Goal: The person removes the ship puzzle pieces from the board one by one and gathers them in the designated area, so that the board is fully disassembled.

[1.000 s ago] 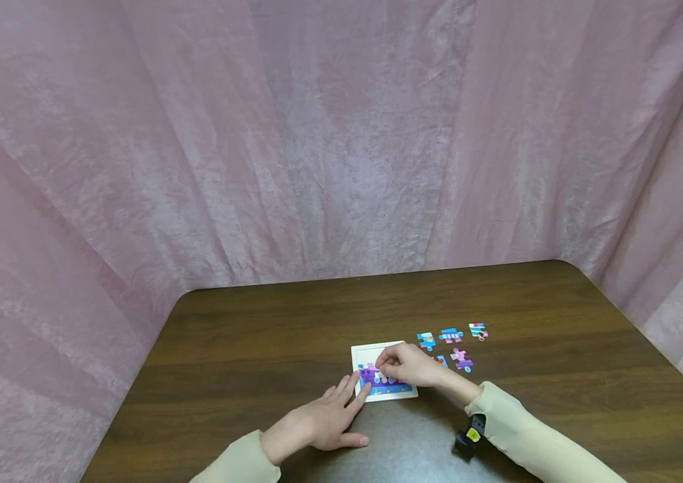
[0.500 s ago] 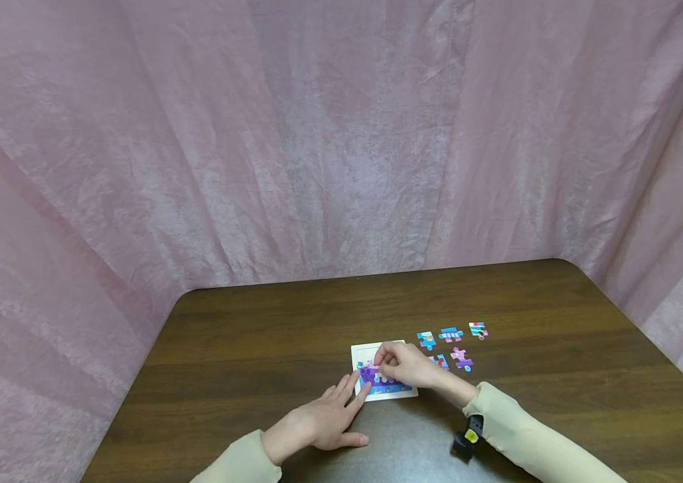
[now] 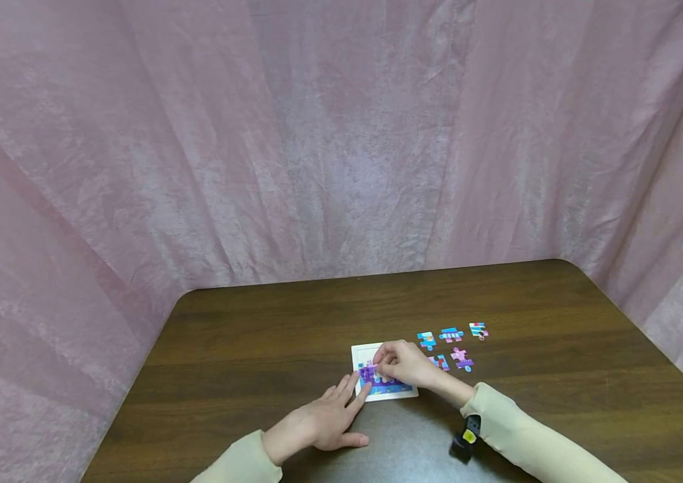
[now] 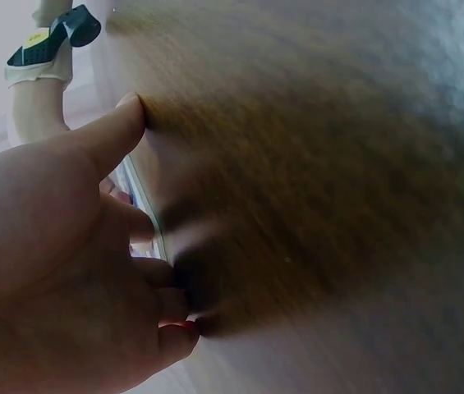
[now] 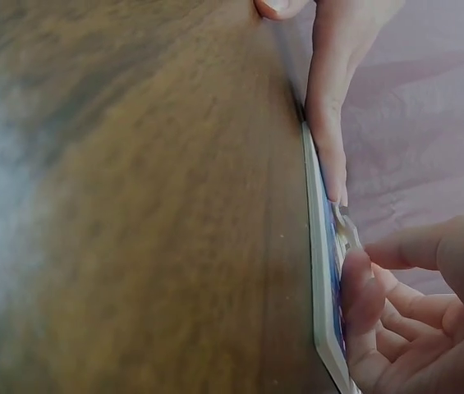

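Observation:
A white-framed puzzle tray [image 3: 386, 397] lies on the table, its lower part filled with purple and blue pieces. My left hand [image 3: 331, 417] is spread flat, fingertips on the tray's left edge and thumb on the table. Over the tray, my right hand [image 3: 404, 364] pinches a puzzle piece between thumb and finger. In the right wrist view that piece [image 5: 348, 230] is tilted at the tray [image 5: 317, 271], held by the right hand [image 5: 420, 304], with the left hand's fingers [image 5: 330, 123] beside it. The left wrist view shows the left palm [image 4: 59, 263].
Right of the tray lie several loose pieces: a blue one [image 3: 427, 341], a blue and pink one [image 3: 451, 335], a striped one [image 3: 478, 330], a pink and purple one [image 3: 462, 360] and one [image 3: 440, 362] partly behind the right hand. A pink curtain [image 3: 341, 147] hangs behind the table.
My right hand has shifted very slightly left and away from me over the tray, uncovering more of the loose piece beside it. The left hand has stayed in place.

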`<state>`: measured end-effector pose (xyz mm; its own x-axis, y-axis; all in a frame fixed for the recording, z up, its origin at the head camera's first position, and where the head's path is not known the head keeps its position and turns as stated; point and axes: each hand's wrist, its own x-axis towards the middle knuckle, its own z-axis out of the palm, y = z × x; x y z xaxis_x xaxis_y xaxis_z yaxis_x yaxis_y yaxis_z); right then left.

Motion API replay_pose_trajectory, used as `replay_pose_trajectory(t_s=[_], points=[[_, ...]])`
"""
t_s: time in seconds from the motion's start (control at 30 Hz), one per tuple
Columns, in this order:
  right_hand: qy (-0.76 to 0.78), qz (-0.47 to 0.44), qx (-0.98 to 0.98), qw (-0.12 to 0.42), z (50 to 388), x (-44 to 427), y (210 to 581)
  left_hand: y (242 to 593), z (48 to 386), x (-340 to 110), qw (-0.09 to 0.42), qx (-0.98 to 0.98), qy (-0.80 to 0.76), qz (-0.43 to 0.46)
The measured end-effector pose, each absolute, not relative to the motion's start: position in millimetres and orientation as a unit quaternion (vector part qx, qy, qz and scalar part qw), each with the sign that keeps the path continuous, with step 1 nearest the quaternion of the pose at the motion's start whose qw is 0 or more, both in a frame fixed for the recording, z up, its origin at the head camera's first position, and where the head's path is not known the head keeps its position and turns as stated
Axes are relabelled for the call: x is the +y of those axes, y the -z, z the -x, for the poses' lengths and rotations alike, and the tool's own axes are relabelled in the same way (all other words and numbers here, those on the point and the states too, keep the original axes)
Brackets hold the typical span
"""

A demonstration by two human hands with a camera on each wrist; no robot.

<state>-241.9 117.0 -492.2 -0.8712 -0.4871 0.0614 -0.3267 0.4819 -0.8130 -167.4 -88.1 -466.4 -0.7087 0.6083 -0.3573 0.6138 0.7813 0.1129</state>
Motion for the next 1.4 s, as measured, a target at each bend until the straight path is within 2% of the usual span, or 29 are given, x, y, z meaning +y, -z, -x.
replay_pose_trajectory(t_s=[0.33, 0.83, 1.17, 1.4], points=[[0.456, 0.216, 0.860, 0.081, 245, 121, 493, 468, 169, -87, 0.183, 0.925, 0.014, -0.333], [0.497, 0.202, 0.837, 0.103, 243, 139, 490, 466, 164, -89, 0.164, 0.930, 0.030, -0.328], [0.489, 0.203, 0.842, 0.108, 242, 141, 495, 466, 171, -87, 0.137, 0.914, 0.031, -0.381], [0.504, 0.197, 0.833, 0.118, 241, 143, 494, 469, 175, -85, 0.134, 0.913, 0.016, -0.384]])
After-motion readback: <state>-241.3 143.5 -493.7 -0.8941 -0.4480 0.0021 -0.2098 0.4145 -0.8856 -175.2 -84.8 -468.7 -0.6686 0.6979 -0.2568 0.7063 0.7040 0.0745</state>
